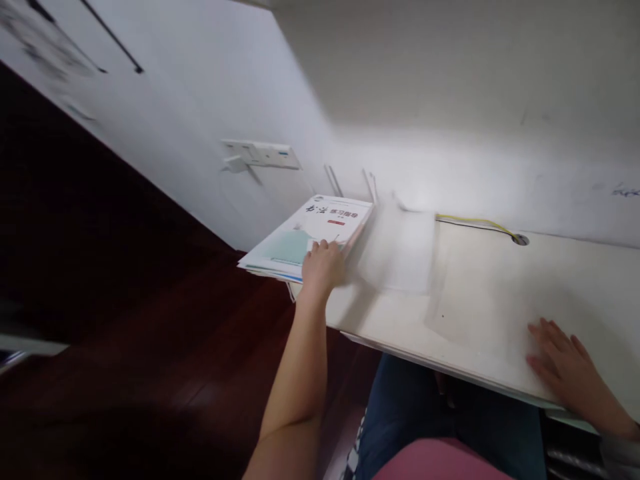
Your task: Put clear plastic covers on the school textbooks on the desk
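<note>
At the left end of the desk (380, 337) lies a stack of books (285, 243), the top one with a white and pale green cover and dark lettering. My left hand (323, 267) is closed on the stack's near right edge, fingers over the cover; its thumb is hidden. Right of it lies a blurred white, sheet-like thing (403, 257), whose kind I cannot make out. On the right part of the desk, my right hand (565, 357) rests or hovers low with spread fingers, holding nothing.
A power socket strip (263, 155) with a plug sits on the left wall. Yellow and black wires (480, 223) run into a round hole (520, 239) at the desk's back. The desk ends at the left above a dark red floor (190, 373). My legs are under the front edge.
</note>
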Motion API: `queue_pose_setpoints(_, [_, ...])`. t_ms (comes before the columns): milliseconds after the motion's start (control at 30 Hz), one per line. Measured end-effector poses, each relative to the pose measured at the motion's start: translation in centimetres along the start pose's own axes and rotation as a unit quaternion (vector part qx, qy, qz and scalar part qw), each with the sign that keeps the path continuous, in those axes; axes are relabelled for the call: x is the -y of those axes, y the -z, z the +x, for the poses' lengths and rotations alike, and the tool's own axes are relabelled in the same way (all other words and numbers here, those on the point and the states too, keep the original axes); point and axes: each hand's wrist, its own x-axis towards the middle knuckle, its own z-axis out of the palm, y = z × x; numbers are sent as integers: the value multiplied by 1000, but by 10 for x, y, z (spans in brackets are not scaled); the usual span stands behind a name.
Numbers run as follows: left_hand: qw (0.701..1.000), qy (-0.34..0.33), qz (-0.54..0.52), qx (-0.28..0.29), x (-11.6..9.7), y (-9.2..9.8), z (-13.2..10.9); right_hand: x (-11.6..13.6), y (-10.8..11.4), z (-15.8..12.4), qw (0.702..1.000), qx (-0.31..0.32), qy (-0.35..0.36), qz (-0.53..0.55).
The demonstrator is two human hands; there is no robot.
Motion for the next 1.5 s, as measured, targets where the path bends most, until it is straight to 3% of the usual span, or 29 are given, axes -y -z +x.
queue_pose_setpoints(67, [1000,10,12,24,5,-7,-2,4,-6,1,1000,-1,14,3])
queue_pose_setpoints(200, [1000,18,22,9,4,-16,-13,2,-14,-2,999,-25,28,6])
queue_pose_setpoints(467, [999,-24,34,26,16,-6,-40,8,-18,-6,998,-59,29,-5])
queue_pose_setpoints(700, [998,-36,42,1,22,-6,-68,7,-20,-7,998,-61,31,0])
queue_pose_setpoints(933, [994,-20,106,33,14,10,-56,9,-19,-6,996,-73,45,-5])
queue_pose_setpoints(1100, [990,11,114,87,18,32,-39,11,-15,-4,996,-83,45,-1])
queue_pose_setpoints(1300, [987,107,122,-14,36,82,-34,10,-19,-3,995,-87,46,-2])
queue_pose_setpoints(1400, [980,135,122,-84,38,113,-49,14,-18,-2,996,-78,32,-2])
queue_pose_setpoints(1500, [963,179,69,-190,35,136,-67,21,-11,1,998,-60,11,3])
